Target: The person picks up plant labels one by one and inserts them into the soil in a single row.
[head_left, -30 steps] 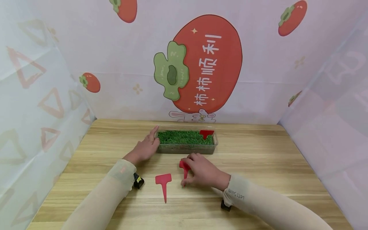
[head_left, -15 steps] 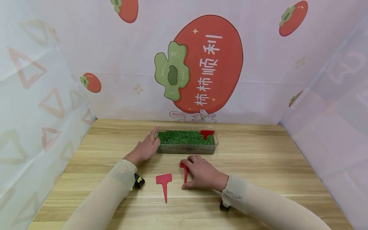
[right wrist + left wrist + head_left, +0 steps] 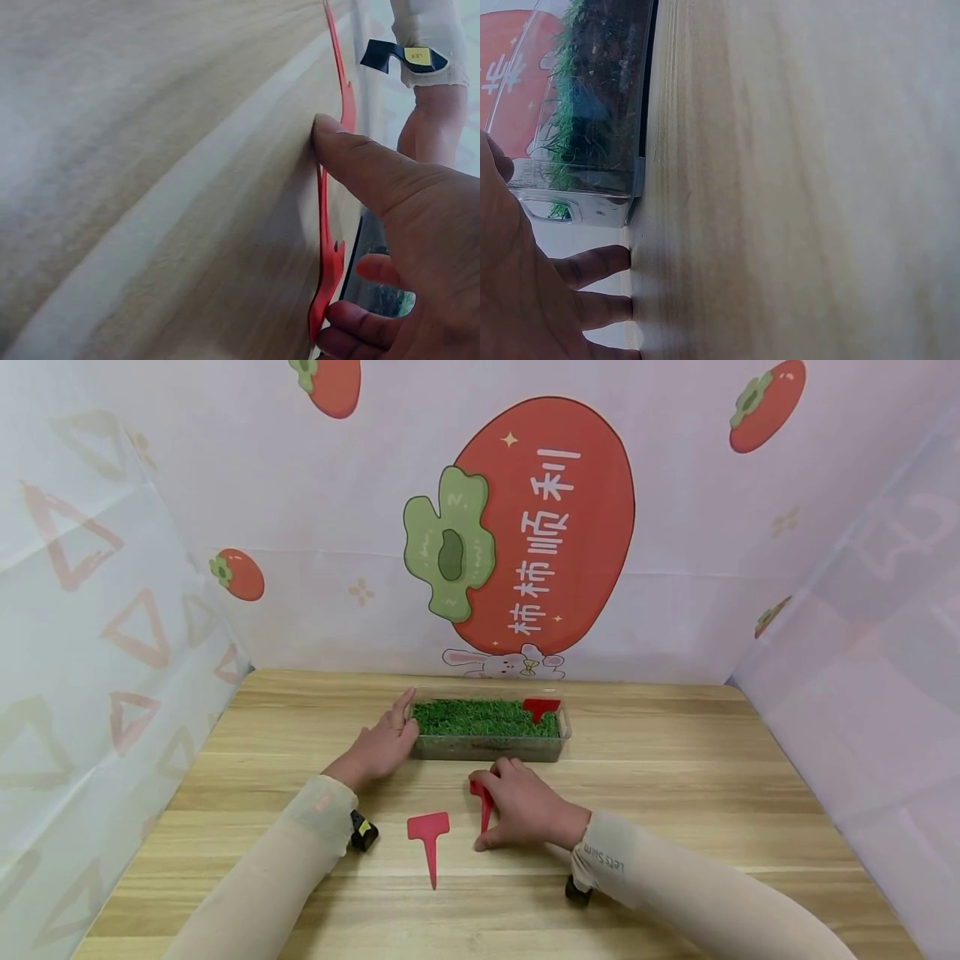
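In the head view, a clear plastic box (image 3: 487,749) filled with artificial grass (image 3: 472,717) stands near the back of the table. A red T-shaped plant label (image 3: 542,707) is upright in the grass at its right end. My left hand (image 3: 380,745) rests at the box's left end; in the left wrist view its straight, spread fingers (image 3: 600,264) reach down to the table. My right hand (image 3: 528,806) holds a second red plant label (image 3: 324,225) lengthwise, thumb by the stem's tip and fingertips at the head, close over the table. A third plant label (image 3: 428,831) lies flat to its left.
The wooden table (image 3: 675,760) is enclosed by fabric walls, the back one (image 3: 330,510) printed with persimmons. Black wrist camera mounts (image 3: 363,832) hang below both sleeves, close to the tabletop.
My right thumb has slid slightly down toward the stem's tip, and the right wrist has shifted a little left. The left hand, the box and the third label have stayed put.
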Tool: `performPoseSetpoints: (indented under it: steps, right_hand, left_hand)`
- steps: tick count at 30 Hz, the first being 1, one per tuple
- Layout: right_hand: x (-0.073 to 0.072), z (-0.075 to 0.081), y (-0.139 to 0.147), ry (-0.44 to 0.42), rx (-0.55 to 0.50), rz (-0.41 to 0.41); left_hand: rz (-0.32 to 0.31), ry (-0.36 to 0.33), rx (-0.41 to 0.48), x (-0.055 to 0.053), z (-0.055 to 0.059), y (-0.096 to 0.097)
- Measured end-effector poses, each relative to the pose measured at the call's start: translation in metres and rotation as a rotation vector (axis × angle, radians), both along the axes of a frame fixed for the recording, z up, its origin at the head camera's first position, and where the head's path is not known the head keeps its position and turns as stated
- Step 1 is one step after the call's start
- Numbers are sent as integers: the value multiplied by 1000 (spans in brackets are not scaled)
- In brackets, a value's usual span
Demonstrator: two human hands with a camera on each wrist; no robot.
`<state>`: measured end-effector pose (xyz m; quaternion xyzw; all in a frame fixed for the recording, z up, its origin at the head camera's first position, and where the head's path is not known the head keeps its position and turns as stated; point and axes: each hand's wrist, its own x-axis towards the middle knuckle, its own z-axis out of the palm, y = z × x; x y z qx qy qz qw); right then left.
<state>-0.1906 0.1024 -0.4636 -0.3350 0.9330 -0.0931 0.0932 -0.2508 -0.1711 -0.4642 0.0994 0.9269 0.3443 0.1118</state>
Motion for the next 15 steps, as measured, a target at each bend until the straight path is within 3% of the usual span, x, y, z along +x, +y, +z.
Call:
performPoseSetpoints:
  steps: [10,15]
  right_hand:
    - [-3,1,1,-50,-47,-7]
    - [-4,7,3,11,-17,15]
  left_hand:
    - [2,-13,0,-1,-1,0]
    - [-3,-7,-4,-2,-2,0]
